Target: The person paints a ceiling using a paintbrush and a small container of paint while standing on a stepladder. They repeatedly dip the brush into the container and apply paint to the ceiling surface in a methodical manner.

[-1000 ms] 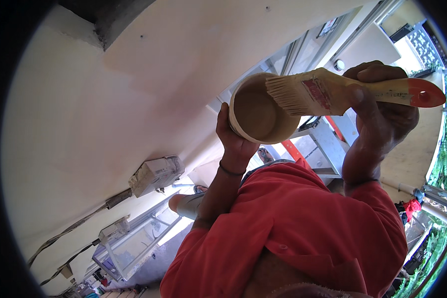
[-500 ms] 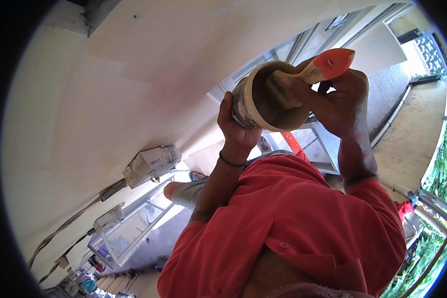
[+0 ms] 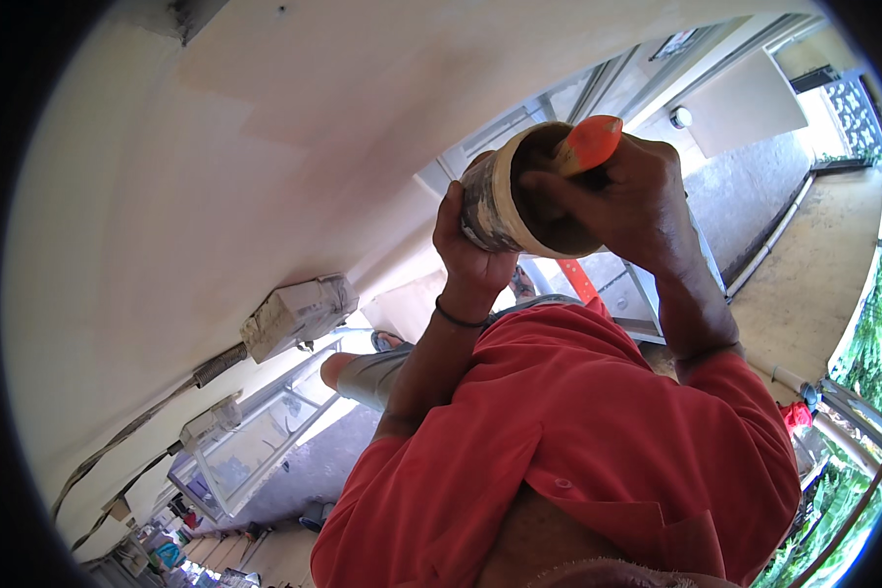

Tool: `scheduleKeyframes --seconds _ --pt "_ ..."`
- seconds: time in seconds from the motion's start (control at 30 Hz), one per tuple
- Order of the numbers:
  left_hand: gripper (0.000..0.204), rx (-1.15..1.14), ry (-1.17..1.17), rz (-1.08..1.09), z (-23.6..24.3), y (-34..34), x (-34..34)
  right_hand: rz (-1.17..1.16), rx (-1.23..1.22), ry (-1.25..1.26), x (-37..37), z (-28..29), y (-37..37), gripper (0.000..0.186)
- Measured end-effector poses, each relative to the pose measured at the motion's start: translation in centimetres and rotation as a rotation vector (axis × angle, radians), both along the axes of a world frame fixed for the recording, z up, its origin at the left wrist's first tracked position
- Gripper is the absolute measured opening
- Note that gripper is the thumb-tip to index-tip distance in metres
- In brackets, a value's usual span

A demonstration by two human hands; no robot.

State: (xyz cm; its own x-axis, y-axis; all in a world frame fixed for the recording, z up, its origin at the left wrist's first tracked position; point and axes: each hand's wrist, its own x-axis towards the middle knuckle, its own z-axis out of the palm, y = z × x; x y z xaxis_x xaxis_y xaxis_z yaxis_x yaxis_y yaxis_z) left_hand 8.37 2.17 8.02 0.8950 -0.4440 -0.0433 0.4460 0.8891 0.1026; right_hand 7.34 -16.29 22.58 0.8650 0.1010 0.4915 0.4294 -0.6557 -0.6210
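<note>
My left hand [image 3: 472, 250] grips a round paint pot [image 3: 487, 201] from its side and base. The pot is tilted, its pale rim turned toward my right, and its outside is smeared and spattered. In my right hand [image 3: 647, 201] is a paintbrush [image 3: 592, 145] with an orange-tipped handle. The fingers are closed round it and reach into the mouth of the pot. The bristles are hidden inside the pot behind my fingers.
A pale wall [image 3: 216, 176] fills the left side. Fixed to it is a box [image 3: 299, 316] with a cable [image 3: 137, 421]. Below me stands a ladder [image 3: 637, 304] with an orange strip. A glass-sided cabinet [image 3: 260, 441] is at the lower left, and a ledge [image 3: 813, 265] with a pipe at the right.
My right hand has moved left and pushed the brush deeper into the pot, so less of the handle shows. The left hand and pot have hardly moved.
</note>
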Motion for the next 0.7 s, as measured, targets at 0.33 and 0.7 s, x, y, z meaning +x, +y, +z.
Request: scheduleKeyframes --seconds 0.33,0.7 --pt "0.068 0.094 0.045 0.038 -0.7 0.1 -0.8 -0.2 0.456 0.173 -2.4 2.1 -1.9 0.033" --pt "0.068 0.072 0.046 -0.051 -0.8 -0.5 -1.5 -0.216 0.741 0.104 -5.3 0.7 -3.2 0.026"
